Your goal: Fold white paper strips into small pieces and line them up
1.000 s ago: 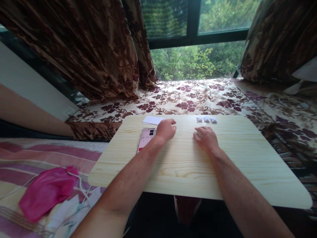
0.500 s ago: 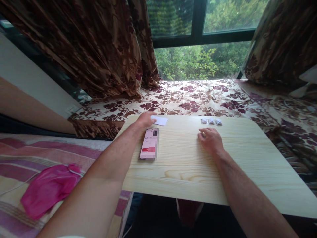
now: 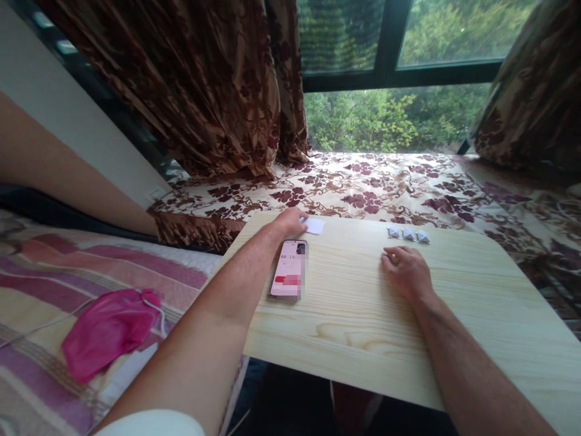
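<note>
My left hand [image 3: 292, 221] is at the far left of the wooden table, thumb and fingers closed on the edge of a white slip of paper [image 3: 315, 226]. Whether that is one sheet or a stack cannot be made out. Just nearer lies a phone [image 3: 287, 269], face up with a timer and a red button on its screen. On the right, my right hand [image 3: 408, 272] rests on the tabletop, fingers curled in toward the thumb, nothing visible in them. Beyond it sit three small white folded pieces [image 3: 408, 234] in a row.
The light wood table [image 3: 354, 309] has rounded corners and stands against a ledge with a floral cloth [image 3: 363, 181]. Brown patterned curtains [image 3: 218, 91] frame the window. A pink pouch [image 3: 111, 330] with a white cord lies on the striped bed [image 3: 40, 303] at left.
The view has swung left, so everything sits farther right in the picture. Both hands keep nearly the same places on the table, the left still at the paper.
</note>
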